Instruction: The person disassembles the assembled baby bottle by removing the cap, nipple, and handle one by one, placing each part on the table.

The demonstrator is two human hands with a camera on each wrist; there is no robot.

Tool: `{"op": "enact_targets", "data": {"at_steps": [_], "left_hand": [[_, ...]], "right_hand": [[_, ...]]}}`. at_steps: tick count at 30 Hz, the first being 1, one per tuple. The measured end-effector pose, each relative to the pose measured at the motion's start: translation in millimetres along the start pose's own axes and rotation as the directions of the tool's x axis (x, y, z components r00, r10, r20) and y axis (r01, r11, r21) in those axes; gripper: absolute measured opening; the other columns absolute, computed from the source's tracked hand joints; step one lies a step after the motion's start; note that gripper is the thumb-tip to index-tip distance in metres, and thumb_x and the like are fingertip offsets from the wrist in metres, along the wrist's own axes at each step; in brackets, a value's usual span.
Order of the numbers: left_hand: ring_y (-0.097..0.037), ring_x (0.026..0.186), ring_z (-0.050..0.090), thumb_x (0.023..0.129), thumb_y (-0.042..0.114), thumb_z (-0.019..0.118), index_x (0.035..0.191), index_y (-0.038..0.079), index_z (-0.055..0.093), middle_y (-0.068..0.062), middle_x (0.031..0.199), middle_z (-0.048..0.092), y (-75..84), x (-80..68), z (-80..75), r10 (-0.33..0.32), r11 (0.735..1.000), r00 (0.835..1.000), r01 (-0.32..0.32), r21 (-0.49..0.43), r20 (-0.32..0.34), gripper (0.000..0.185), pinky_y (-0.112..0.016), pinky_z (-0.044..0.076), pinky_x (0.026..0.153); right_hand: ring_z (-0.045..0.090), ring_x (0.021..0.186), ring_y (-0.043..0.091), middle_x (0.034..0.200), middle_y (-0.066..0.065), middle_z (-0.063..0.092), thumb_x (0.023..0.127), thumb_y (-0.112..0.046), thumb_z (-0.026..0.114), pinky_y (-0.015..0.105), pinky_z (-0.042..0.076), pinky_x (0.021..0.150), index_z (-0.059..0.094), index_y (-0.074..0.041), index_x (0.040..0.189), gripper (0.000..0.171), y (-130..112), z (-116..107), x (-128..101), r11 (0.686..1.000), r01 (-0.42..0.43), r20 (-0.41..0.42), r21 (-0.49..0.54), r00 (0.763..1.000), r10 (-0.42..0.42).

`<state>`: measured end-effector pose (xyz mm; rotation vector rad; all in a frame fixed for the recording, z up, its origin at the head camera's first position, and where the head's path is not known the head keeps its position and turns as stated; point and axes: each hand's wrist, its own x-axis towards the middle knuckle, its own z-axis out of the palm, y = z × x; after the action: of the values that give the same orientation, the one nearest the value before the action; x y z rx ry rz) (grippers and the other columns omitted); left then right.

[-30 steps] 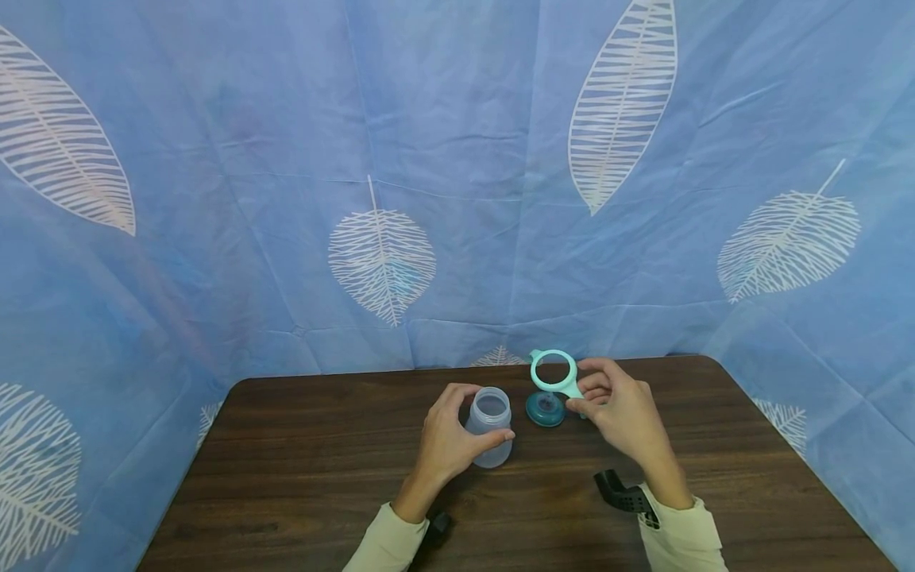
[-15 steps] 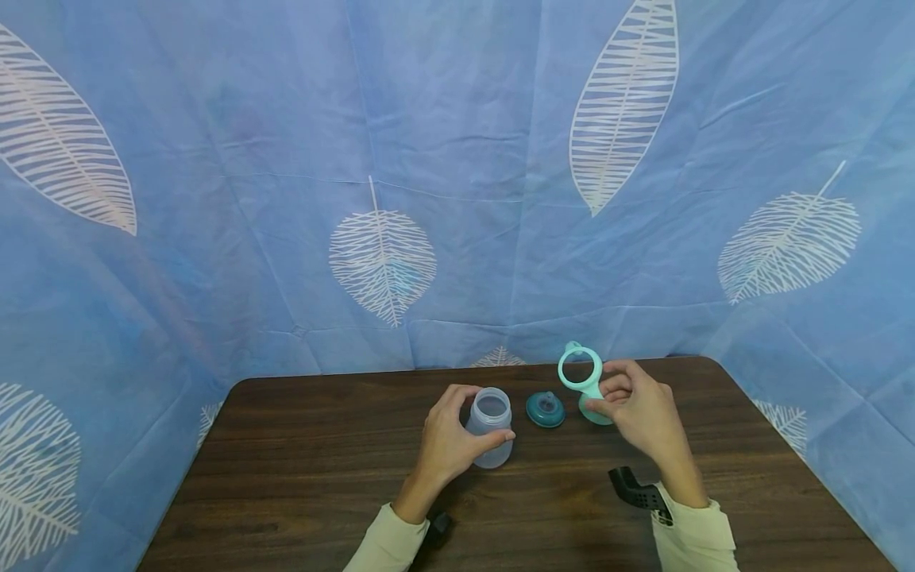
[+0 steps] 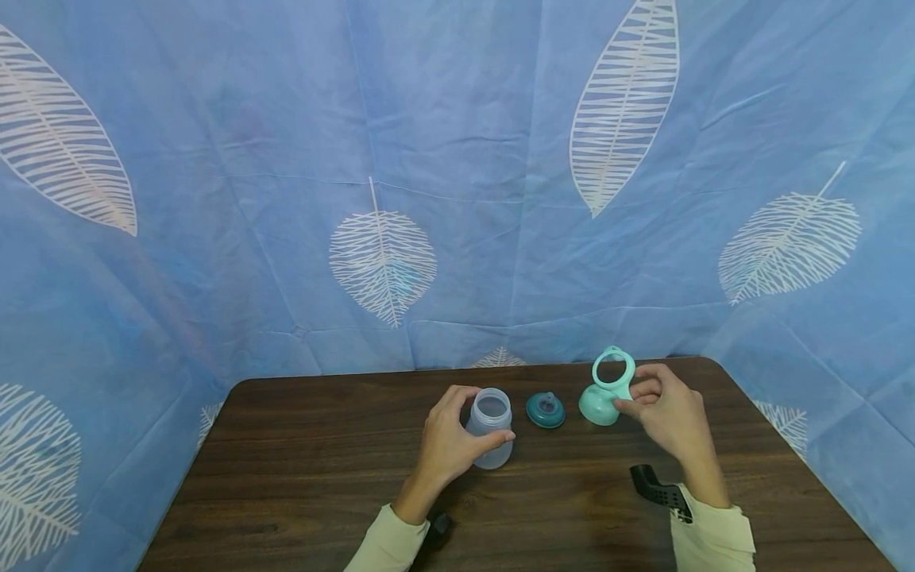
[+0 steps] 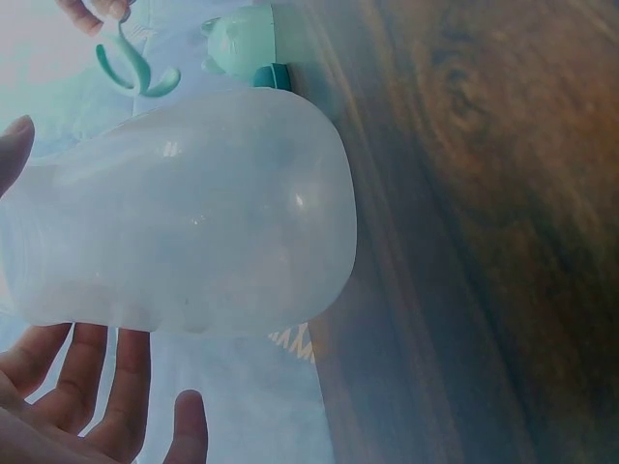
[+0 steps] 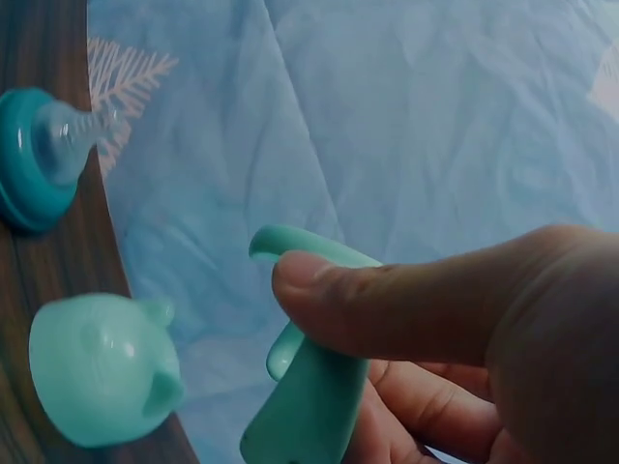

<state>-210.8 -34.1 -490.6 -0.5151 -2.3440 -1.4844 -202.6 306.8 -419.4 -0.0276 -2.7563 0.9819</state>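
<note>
My left hand [image 3: 446,437] grips an uncapped, frosted baby bottle [image 3: 493,455], fingers on one side and thumb on the other. The bottle stands upright on the table, its threaded mouth facing up. Raised over the table's right part, my right hand [image 3: 672,413] pinches a mint-green bottle handle [image 5: 314,406] between thumb and fingers; its ring points upward. A rounded mint cap [image 5: 102,367] with small ears sits on the table just beneath the handle. Between bottle and cap lies a teal collar [image 3: 546,413] with a clear nipple [image 5: 66,140] pointing up.
The dark wooden table [image 3: 300,461] has rounded back corners. Right behind its far edge hangs a blue cloth [image 3: 465,238] printed with white leaves. Black camera mounts [image 3: 654,488] are worn at both wrists.
My right hand has carried the handle rightward, from over the teal collar to beyond the mint cap, which now shows. The left hand and bottle have stayed in place.
</note>
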Motion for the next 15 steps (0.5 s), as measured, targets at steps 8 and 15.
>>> {"op": "enact_targets", "data": {"at_steps": [8,15], "left_hand": [[-0.022,0.104,0.072,0.076,0.032,0.105,0.127,0.008,0.074,0.0,0.115,0.072,0.5,0.4,0.7,0.005,1.0,1.0,-0.005,-0.006,-0.01,0.065,-0.057,0.061,0.087],[-0.02,0.106,0.072,0.076,0.035,0.105,0.129,0.011,0.074,0.001,0.117,0.072,0.5,0.8,0.5,-0.028,0.999,1.0,0.028,-0.019,0.003,0.065,-0.058,0.061,0.09]], "right_hand": [[0.074,0.103,0.044,0.107,0.021,0.077,0.096,-0.022,0.089,0.073,0.038,0.104,0.052,0.012,0.142,0.068,23.4,-6.8,2.2,0.996,-0.092,0.001,0.022,0.996,0.092],[0.069,0.109,0.051,0.11,0.024,0.077,0.098,-0.024,0.087,0.076,0.033,0.107,0.05,0.013,0.144,0.07,38.7,-10.8,4.5,0.989,-0.146,0.004,0.015,0.989,0.146]]}}
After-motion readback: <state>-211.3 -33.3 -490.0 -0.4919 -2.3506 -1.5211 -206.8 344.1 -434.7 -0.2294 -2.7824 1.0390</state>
